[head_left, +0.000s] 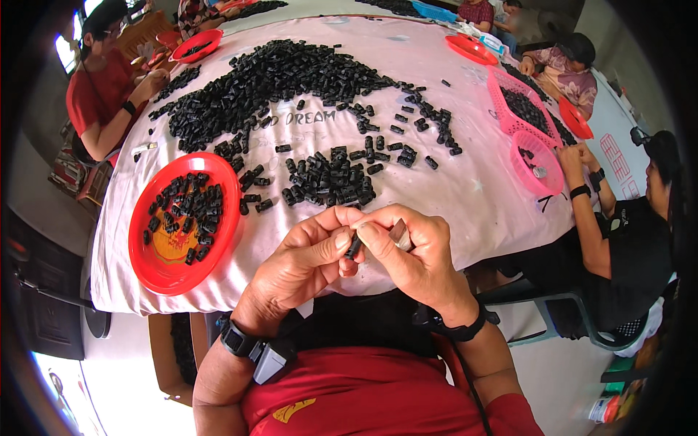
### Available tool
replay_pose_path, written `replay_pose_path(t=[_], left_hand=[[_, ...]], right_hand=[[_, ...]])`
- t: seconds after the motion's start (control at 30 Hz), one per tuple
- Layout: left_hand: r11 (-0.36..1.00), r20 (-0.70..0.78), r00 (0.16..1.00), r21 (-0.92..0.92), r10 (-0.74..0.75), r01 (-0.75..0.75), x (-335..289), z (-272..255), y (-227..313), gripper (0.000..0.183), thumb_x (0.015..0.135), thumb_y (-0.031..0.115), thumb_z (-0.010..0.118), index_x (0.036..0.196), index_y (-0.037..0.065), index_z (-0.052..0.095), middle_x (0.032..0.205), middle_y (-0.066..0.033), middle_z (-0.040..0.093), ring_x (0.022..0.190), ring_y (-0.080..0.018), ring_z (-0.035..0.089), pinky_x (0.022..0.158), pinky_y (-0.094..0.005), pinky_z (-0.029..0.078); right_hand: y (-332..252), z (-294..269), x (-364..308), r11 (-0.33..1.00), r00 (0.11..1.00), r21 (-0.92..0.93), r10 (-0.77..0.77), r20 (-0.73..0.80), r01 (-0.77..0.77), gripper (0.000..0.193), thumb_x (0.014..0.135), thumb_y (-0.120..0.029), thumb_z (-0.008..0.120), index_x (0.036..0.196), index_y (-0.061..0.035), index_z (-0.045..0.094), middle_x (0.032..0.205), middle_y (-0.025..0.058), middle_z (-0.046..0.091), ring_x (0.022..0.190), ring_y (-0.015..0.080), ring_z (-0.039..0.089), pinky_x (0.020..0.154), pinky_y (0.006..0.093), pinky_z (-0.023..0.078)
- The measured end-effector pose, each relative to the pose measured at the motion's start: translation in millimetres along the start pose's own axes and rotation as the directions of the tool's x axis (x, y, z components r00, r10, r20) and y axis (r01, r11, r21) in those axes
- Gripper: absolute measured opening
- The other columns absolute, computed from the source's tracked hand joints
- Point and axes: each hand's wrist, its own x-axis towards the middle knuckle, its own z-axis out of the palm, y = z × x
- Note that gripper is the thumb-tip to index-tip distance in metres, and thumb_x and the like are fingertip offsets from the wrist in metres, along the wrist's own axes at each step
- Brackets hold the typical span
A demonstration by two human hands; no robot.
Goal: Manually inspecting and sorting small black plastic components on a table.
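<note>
From where I stand, the left hand (309, 254) pinches one short black plastic cylinder (354, 248) above the table's (465, 207) near edge; the right hand (418, 247), thumb close against it, also grips a small brown, pale-sided block (399, 233) (a tool, perhaps). Plenty seems left: a big black heap (269, 83) beyond, some pieces in the round red plate (232, 200), finished or not I can't tell.

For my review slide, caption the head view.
Left hand and right hand meet at a black piece; piled pieces ahead, red plate left.
</note>
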Motion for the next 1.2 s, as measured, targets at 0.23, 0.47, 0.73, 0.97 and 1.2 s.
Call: replay_pose_path(t=[0.23, 0.47, 0.73, 0.97, 1.2], left_hand=[[1.0, 0.022, 1.0, -0.027, -0.012, 0.013, -0.6, -0.8, 1.7, 0.031, 0.097, 0.011, 0.056, 0.125, 0.0, 0.051, 0.106, -0.007, 0.059, 0.09, -0.0123, 0.057, 0.074, -0.023, 0.048], [0.997, -0.043, 0.999, 0.081, 0.004, -0.001, -0.3, 1.6, 2.6, 0.033, 0.096, 0.012, 0.058, 0.125, -0.001, 0.052, 0.102, -0.0064, 0.061, 0.082, -0.0104, 0.059, 0.077, -0.0223, 0.05], [0.995, -0.091, 0.996, 0.095, -0.007, 0.016, -0.1, 6.2, 6.3, 0.035, 0.094, 0.007, 0.059, 0.126, -0.002, 0.051, 0.1, -0.0065, 0.062, 0.081, -0.0099, 0.059, 0.077, -0.022, 0.05], [0.997, -0.087, 0.996, 0.07, -0.004, 0.01, -1.4, 5.7, 5.9, 0.036, 0.093, 0.004, 0.057, 0.127, -0.003, 0.05, 0.098, -0.0082, 0.062, 0.081, -0.0121, 0.061, 0.078, -0.0237, 0.051], [0.999, -0.096, 0.995, 0.023, -0.021, 0.023, -0.6, 5.2, 4.1, 0.034, 0.094, 0.008, 0.058, 0.127, -0.002, 0.051, 0.098, -0.0096, 0.062, 0.082, -0.0122, 0.061, 0.077, -0.0237, 0.05]], right_hand=[[-0.4, 2.5, 1.3, 0.999, 1.0, 0.032, -0.019, -0.006, 0.019, 0.009, 0.09, -0.006, 0.064, 0.095, 0.0009, 0.063, 0.073, 0.0065, 0.069, 0.069, 0.0104, 0.068, 0.058, 0.0232, 0.052], [-1.8, 2.8, 0.6, 0.999, 1.0, 0.044, 0.004, 0.009, -0.004, 0.012, 0.091, -0.008, 0.062, 0.098, 0.0018, 0.059, 0.076, 0.0075, 0.069, 0.069, 0.0106, 0.068, 0.06, 0.0234, 0.053], [-0.3, -0.1, 0.9, 1.0, 1.0, 0.018, 0.014, 0.016, -0.014, 0.012, 0.092, -0.008, 0.061, 0.099, 0.0024, 0.059, 0.077, 0.0086, 0.07, 0.068, 0.0107, 0.069, 0.059, 0.0235, 0.053], [1.3, -0.4, 0.7, 1.0, 1.0, -0.005, 0.007, 0.009, -0.007, 0.012, 0.092, -0.007, 0.061, 0.099, 0.0024, 0.059, 0.075, 0.0099, 0.07, 0.069, 0.0109, 0.069, 0.059, 0.0233, 0.053], [2.3, -1.8, 2.3, 0.999, 0.999, -0.002, -0.039, 0.02, 0.039, 0.013, 0.092, -0.006, 0.061, 0.102, 0.0029, 0.06, 0.075, 0.0091, 0.07, 0.069, 0.0118, 0.069, 0.061, 0.0241, 0.054]])
